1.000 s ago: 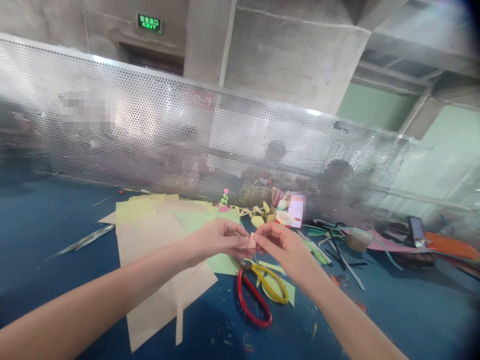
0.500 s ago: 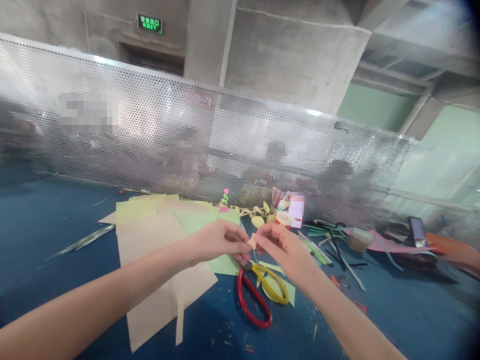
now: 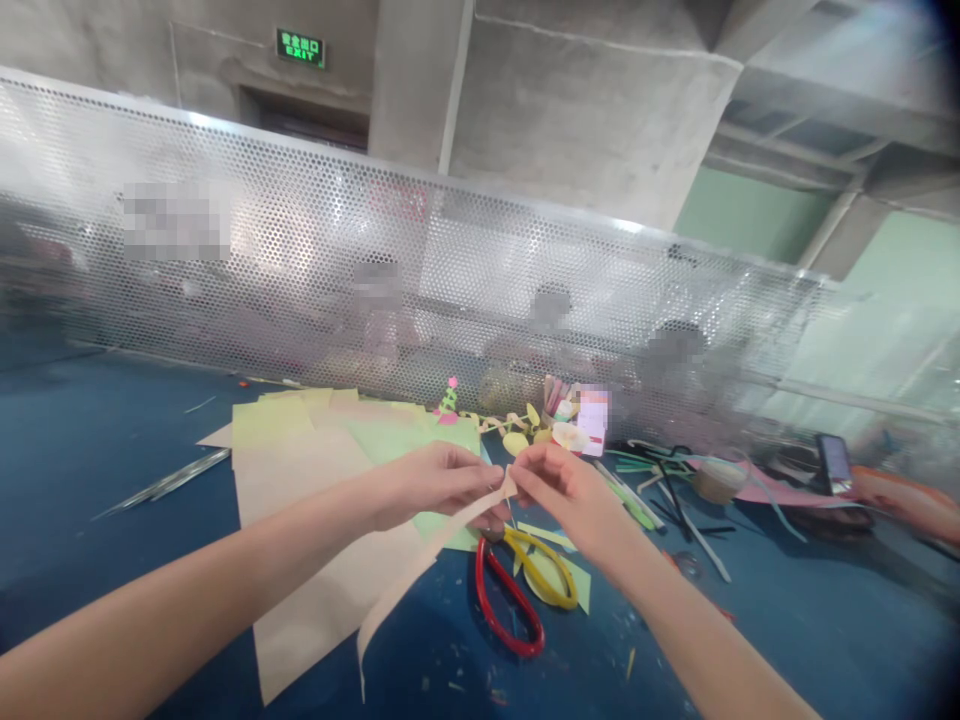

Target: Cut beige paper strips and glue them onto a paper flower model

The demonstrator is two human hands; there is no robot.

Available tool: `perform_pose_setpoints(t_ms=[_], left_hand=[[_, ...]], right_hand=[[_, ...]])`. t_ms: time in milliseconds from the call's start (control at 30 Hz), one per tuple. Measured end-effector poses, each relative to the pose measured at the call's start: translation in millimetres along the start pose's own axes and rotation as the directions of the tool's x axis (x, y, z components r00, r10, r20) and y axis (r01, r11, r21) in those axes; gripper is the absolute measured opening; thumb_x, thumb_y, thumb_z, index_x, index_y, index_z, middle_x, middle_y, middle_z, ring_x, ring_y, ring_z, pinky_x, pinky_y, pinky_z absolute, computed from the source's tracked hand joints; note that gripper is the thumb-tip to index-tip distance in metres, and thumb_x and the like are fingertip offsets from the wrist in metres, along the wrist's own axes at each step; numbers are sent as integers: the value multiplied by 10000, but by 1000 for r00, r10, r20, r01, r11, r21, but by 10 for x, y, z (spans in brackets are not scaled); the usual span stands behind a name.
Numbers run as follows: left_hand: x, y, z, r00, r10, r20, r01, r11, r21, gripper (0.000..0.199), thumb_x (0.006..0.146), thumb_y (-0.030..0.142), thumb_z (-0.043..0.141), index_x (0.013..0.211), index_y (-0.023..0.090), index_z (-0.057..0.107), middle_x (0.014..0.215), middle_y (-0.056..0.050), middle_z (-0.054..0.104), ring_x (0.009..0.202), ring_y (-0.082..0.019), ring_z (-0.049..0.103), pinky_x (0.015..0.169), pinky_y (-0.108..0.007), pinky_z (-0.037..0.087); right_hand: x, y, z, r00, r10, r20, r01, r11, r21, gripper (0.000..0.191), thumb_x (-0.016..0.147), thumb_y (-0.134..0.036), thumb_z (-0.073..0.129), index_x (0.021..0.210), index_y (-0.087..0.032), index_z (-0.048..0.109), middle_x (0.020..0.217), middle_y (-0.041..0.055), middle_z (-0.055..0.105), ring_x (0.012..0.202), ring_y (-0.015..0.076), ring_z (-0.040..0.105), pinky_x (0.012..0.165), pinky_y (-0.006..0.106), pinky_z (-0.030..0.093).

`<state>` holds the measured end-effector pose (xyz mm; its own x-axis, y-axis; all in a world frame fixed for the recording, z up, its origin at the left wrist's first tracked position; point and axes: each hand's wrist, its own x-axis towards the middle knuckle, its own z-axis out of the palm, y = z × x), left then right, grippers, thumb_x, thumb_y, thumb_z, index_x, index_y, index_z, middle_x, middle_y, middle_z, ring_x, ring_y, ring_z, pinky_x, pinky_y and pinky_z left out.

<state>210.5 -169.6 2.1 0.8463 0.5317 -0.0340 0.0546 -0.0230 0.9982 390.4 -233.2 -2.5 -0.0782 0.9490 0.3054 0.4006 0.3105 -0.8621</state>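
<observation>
My left hand [image 3: 442,485] is closed around a long pale peach paper strip [image 3: 409,580], which curves down toward the lower left with its far end hanging free. The fingertips of my right hand [image 3: 566,490] pinch the strip's upper end, where it looks folded. A thin wire or stem [image 3: 513,516] pokes out below the fingers; what it joins is hidden. Just under both hands lie scissors with red and yellow handles [image 3: 528,648], their blades mostly covered by my left hand. Large peach and green-yellow paper sheets [image 3: 300,510] spread beneath my left forearm.
A perforated metal screen [image 3: 300,260] stands behind the blue table. Near it are a small pink-and-green ornament [image 3: 448,398], yellow paper leaves [image 3: 515,443] and a lit screen [image 3: 593,425]. Thin wires [image 3: 169,485] lie left. At right another person's hand [image 3: 907,500] is by a phone [image 3: 834,465].
The paper strip, whose free end lay flat over the sheets, now rises to my fingers in a curve. Both hands stay nearly in place. The other person's hand at right has shifted slightly.
</observation>
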Motion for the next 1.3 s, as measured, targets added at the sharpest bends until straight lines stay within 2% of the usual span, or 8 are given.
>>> perform_pose_setpoints(t_ms=[167, 267, 400, 633, 767, 933, 1200, 1300], left_hand=[[-17, -11, 18, 998, 35, -44, -34, 999, 27, 306, 720, 420, 652, 799, 126, 688, 790, -82, 705, 705, -142, 637, 752, -297, 484], [-11, -34, 24, 996, 67, -63, -66, 998, 19, 255, 693, 368, 688, 782, 130, 692, 758, -73, 707, 699, -149, 638, 722, -287, 482], [-8, -35, 14, 993, 89, -75, -87, 996, 25, 246, 693, 354, 686, 788, 128, 695, 758, -74, 710, 684, -149, 634, 715, -291, 481], [-22, -6, -10, 995, 74, -67, -74, 997, 11, 213, 706, 327, 677, 790, 132, 691, 765, -68, 711, 687, -138, 630, 741, -295, 478], [-22, -2, -17, 996, 70, -51, -71, 997, -11, 219, 719, 327, 667, 803, 127, 691, 785, -76, 711, 700, -140, 635, 748, -295, 480], [-32, 17, -17, 996, 73, -41, -74, 997, -26, 197, 723, 321, 667, 785, 137, 694, 782, -68, 716, 719, -140, 643, 751, -287, 478], [-47, 48, -7, 997, 78, -25, -80, 995, -53, 227, 705, 341, 685, 804, 137, 693, 780, -66, 716, 742, -155, 652, 751, -290, 480], [-53, 53, 4, 996, 95, -6, -95, 992, -82, 249, 744, 363, 644, 798, 125, 693, 791, -82, 714, 743, -155, 650, 758, -293, 480]], right_hand=[[-22, -50, 30, 1000, -8, 11, 8, 1000, -28, 152, 813, -338, 559, 783, -193, 529, 649, -28, 559, 626, 118, 555, 635, 250, 456], [-32, -86, 38, 999, 35, 3, -35, 999, -31, 161, 802, -356, 568, 817, -196, 563, 678, -19, 589, 650, 126, 578, 659, 259, 472], [-37, -104, 21, 995, 104, 9, -104, 995, -6, 199, 777, -361, 600, 881, -191, 597, 765, 4, 639, 718, 135, 608, 720, 276, 483], [-38, -97, 25, 997, 81, 8, -82, 996, 26, 226, 742, -366, 640, 873, -183, 620, 799, 17, 653, 747, 144, 613, 738, 289, 480], [-44, -127, 37, 997, 73, -24, -72, 997, 24, 176, 739, -338, 642, 835, -191, 625, 784, 9, 651, 724, 133, 606, 711, 274, 483], [-51, -158, 16, 1000, 19, -6, -19, 1000, -22, 108, 749, -299, 626, 788, -197, 628, 764, 2, 644, 709, 131, 603, 696, 266, 490], [-100, -188, -37, 988, -153, 8, 153, 976, -154, 91, 776, -238, 588, 833, -217, 656, 835, 24, 680, 740, 150, 631, 668, 256, 520], [-117, -186, -42, 980, -199, -3, 195, 963, -189, 96, 781, -220, 579, 824, -218, 665, 844, 31, 680, 755, 154, 632, 658, 252, 523]])
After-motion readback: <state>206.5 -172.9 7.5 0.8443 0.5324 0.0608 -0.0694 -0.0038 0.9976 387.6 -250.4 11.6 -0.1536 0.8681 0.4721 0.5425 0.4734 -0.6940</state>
